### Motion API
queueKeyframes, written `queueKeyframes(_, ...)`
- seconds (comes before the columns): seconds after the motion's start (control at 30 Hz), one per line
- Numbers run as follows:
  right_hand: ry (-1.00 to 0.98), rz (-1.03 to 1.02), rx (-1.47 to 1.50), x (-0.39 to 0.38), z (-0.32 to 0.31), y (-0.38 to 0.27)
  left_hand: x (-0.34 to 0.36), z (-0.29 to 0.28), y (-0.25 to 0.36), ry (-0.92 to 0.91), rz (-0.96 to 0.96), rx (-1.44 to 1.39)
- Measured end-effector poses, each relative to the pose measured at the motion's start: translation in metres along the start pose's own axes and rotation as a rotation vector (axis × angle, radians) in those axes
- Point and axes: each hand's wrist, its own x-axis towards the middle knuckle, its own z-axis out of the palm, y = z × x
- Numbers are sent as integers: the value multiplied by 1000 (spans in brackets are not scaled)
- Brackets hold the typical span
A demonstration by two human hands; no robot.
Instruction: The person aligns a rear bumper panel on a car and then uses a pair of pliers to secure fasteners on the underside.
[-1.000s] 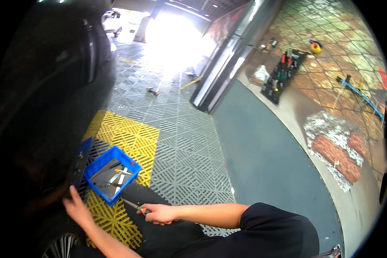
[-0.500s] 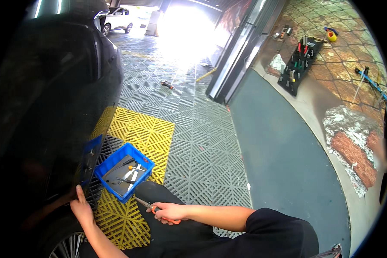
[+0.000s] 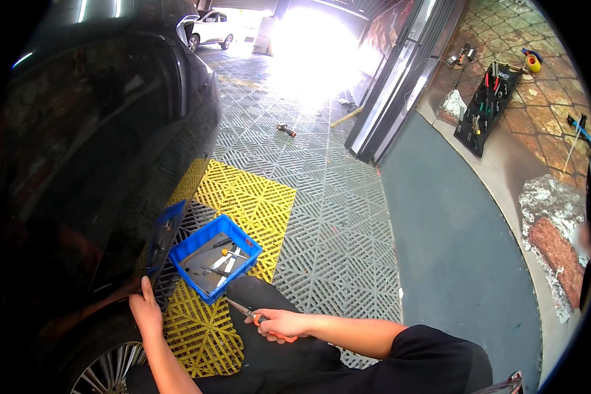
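Along the left stands a dark car body point(image 3: 111, 151), its glossy side reflecting the surroundings. My left hand point(image 3: 147, 314) touches the car's lower edge just above the wheel point(image 3: 111, 368). One digit there is stretched upward along the panel; the other fingers are partly hidden. In my right hand point(image 3: 284, 324) is a pair of orange-handled scissors point(image 3: 241, 306), held over my dark-trousered leg. The blades point up and left toward a blue bin point(image 3: 250, 265) on the floor, and they look closed. Inside the bin lie several small tools, among them pale strips point(image 3: 227, 268) and a yellow-orange piece.
Yellow floor grating point(image 3: 256, 203) surrounds the bin, with grey grating point(image 3: 335, 262) beyond. A small dark tool point(image 3: 286, 131) lies farther out. At right, a raised ledge carries a black tool pouch point(image 3: 486, 111) and a yellow tape roll point(image 3: 533, 63). A white car point(image 3: 211, 29) stands far back.
My view has swung slightly left, so everything sits farther right in the picture. Both hands keep about the same places, the left at the car edge, the right on the scissors.
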Motion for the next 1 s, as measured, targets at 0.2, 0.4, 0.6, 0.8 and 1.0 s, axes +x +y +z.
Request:
queueKeyframes(0.2, -26, 0, 60, -1, -5, 8, 5, 5, -11, -45, 38, -68)
queueKeyframes(0.4, -35, 7, 81, 13, 4, 1, 12, -1, -19, -73, 121, -233)
queueKeyframes(0.6, 9, 26, 68, 13, 19, -8, 9, 10, -9, 9, 48, -139)
queueKeyframes(0.8, 15, -177, -83, 17, 43, -19, -6, 8, -10, 169, -15, -317)
queueKeyframes(1.0, 150, -421, -668, 30, 85, -68, -11, 7, -26, 251, -56, -183)
